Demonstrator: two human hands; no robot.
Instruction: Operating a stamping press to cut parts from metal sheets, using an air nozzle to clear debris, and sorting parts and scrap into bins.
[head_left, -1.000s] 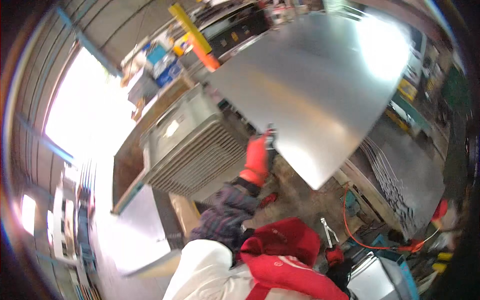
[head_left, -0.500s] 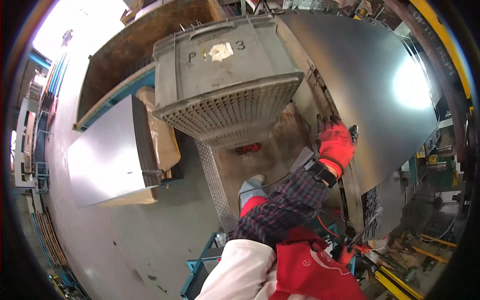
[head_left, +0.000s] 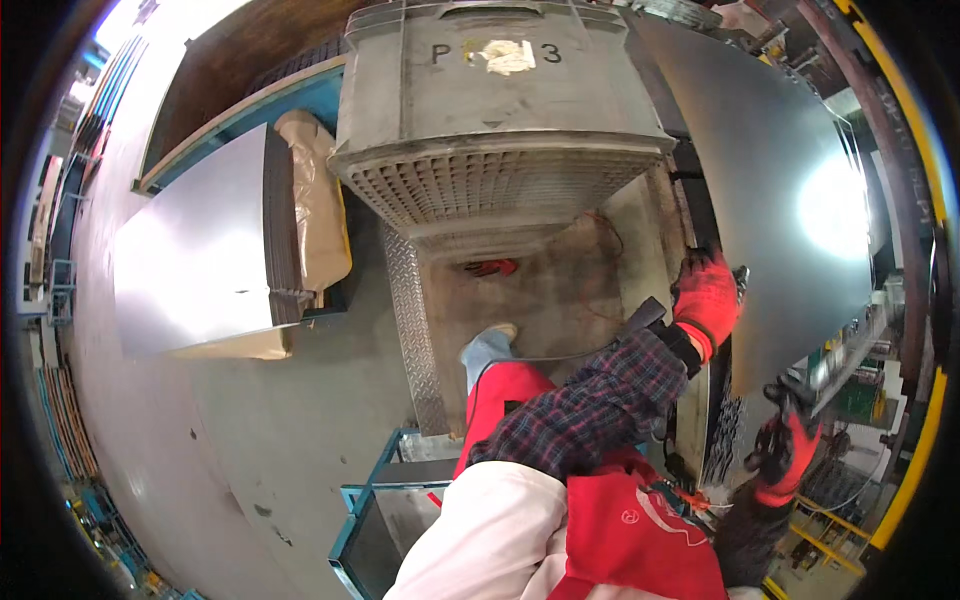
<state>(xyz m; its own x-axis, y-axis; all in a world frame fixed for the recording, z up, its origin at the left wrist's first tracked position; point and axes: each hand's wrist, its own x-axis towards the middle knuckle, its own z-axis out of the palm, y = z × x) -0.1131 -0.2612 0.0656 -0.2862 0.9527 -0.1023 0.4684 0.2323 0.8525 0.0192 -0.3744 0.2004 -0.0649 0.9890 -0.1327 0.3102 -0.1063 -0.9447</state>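
Note:
A large, shiny metal sheet [head_left: 790, 190] lies along my right side, its left edge running past my left hand. My left hand [head_left: 708, 300], in a red glove with dark fingertips, is closed at that edge, the thumb toward the sheet's top face. My right hand [head_left: 788, 445], gloved alike, is at the near edge of the sheet with its fingers apart. Whether its fingertips touch the sheet is hard to make out. Under the sheet's left side shows a worn ledge [head_left: 690, 410].
Ahead stands a large grey plastic crate [head_left: 500, 100] with a gridded underside. A stack of metal sheets [head_left: 200, 250] is at the left, beside brown wrapping [head_left: 318, 220]. A red glove [head_left: 492, 267] lies on the platform below the crate. A blue-framed cart [head_left: 350, 520] stands near my legs.
The metal sheet's left edge has shifted right, with my left hand at it. My right hand has come up from low beside my apron to the sheet's near edge. The view has shifted.

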